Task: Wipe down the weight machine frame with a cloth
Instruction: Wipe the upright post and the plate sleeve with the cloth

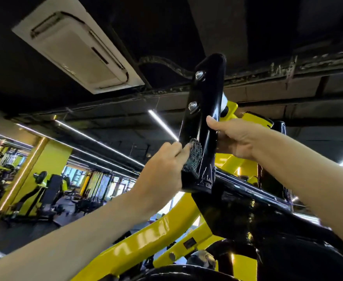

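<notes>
Pressing dark cloth (195, 157) w/ curled L hand (162, 169) onto lower black upright bar (206, 110), frame centre. Gripping bar's 3 o'clock edge w/ R hand (234, 136), thumb on front. Hands apart, bar betw. Yellow frame (146, 246) at 6 o'clock.

Dark ceiling (186, 27), strip lights (162, 124), yellow pillar (53, 159); windows (74, 174) perhaps.
</notes>
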The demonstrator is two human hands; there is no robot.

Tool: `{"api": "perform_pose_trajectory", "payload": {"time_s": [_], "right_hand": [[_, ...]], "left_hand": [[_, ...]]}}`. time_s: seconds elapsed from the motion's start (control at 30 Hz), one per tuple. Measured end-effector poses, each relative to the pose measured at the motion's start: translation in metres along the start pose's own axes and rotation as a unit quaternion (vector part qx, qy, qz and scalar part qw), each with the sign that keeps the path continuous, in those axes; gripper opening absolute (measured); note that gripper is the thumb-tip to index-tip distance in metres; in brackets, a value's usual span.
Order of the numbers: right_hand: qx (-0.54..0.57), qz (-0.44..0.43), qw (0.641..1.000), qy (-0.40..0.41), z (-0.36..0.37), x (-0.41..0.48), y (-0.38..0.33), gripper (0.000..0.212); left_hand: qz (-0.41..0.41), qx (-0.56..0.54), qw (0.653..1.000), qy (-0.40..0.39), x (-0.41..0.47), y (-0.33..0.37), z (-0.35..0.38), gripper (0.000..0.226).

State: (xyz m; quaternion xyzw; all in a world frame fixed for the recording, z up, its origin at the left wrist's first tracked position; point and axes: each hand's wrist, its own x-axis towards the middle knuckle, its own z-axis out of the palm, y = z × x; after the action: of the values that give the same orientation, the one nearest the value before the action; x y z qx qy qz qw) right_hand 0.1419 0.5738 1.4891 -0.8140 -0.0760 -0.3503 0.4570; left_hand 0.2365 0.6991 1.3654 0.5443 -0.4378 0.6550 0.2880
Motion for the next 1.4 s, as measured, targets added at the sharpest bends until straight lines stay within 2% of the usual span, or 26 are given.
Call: {"api": "perform_pose_trajectory", "payload": {"time_s": [0.03, 0.13, 0.17, 0.33, 0.43, 0.53, 0.63, 0.7, 0.73, 0.8, 0.87, 0.9, 1.0, 1.1, 1.17, 1.23, 1.3, 1.4], "right_hand": [[0.005, 0.005, 1.000, -0.006, -0.001, 0.000, -0.001, 0.019], [0.009, 0.005, 1.000, -0.012, 0.000, -0.006, -0.001, 0.019], [0.008, 0.005, 1.000, -0.010, 0.000, -0.006, 0.000, 0.018], [0.012, 0.002, 1.000, -0.010, 0.001, -0.008, 0.001, 0.019], [0.007, 0.009, 1.000, -0.013, 0.002, -0.009, 0.001, 0.019], [0.011, 0.014, 1.000, -0.015, 0.003, -0.009, 0.002, 0.018], [0.016, 0.007, 1.000, -0.016, 0.002, -0.007, 0.007, 0.020], [0.008, 0.014, 1.000, -0.018, 0.000, -0.007, 0.006, 0.021], [0.010, 0.023, 0.999, -0.022, -0.002, -0.007, 0.005, 0.021], [0.019, 0.031, 0.999, -0.028, -0.003, -0.008, 0.003, 0.019], [0.032, 0.024, 0.999, -0.021, 0.000, -0.009, 0.004, 0.019], [0.039, 0.019, 0.999, -0.014, 0.001, -0.009, 0.005, 0.020], [0.053, 0.009, 0.999, 0.001, 0.004, -0.010, 0.009, 0.020], [0.059, -0.004, 0.998, 0.008, 0.001, -0.008, 0.014, 0.020], [0.059, -0.012, 0.998, 0.004, 0.001, -0.007, 0.016, 0.020], [0.061, -0.022, 0.998, 0.009, 0.001, -0.008, 0.018, 0.021], [0.068, -0.044, 0.997, 0.017, 0.002, -0.008, 0.022, 0.024], [0.073, -0.084, 0.993, 0.038, 0.005, -0.009, 0.026, 0.031]], "left_hand": [[-0.011, -0.004, 1.000, -0.002, 0.010, -0.002, 0.000, 0.047], [-0.118, 0.037, 0.992, -0.026, 0.054, -0.010, 0.002, 0.036], [-0.123, 0.046, 0.991, -0.024, 0.058, -0.013, 0.003, 0.034], [-0.009, 0.004, 1.000, -0.026, -0.007, -0.001, -0.004, 0.046], [-0.045, -0.016, 0.998, -0.031, 0.033, -0.011, -0.008, 0.041], [-0.102, 0.027, 0.994, -0.001, 0.069, -0.013, -0.003, 0.034], [-0.038, 0.029, 0.998, 0.031, 0.035, 0.002, 0.000, 0.053], [-0.009, 0.031, 0.998, 0.046, 0.026, 0.003, 0.003, 0.054], [-0.025, 0.036, 0.998, 0.043, 0.039, 0.000, 0.004, 0.051], [-0.117, 0.064, 0.991, 0.027, 0.076, -0.007, 0.004, 0.034], [-0.158, 0.075, 0.984, 0.037, 0.090, -0.008, 0.006, 0.021], [-0.158, 0.058, 0.985, 0.044, 0.083, -0.008, 0.007, 0.025], [-0.068, 0.006, 0.996, 0.052, 0.018, 0.002, 0.006, 0.049], [-0.069, 0.020, 0.997, 0.033, 0.002, 0.001, 0.006, 0.043], [-0.141, 0.038, 0.989, 0.022, 0.036, 0.003, 0.005, 0.026], [-0.252, 0.039, 0.967, -0.016, 0.067, 0.005, 0.006, 0.020], [-0.345, -0.028, 0.937, -0.046, 0.076, -0.001, 0.009, 0.024], [-0.427, -0.104, 0.892, -0.110, 0.045, -0.013, 0.013, 0.015]]}}
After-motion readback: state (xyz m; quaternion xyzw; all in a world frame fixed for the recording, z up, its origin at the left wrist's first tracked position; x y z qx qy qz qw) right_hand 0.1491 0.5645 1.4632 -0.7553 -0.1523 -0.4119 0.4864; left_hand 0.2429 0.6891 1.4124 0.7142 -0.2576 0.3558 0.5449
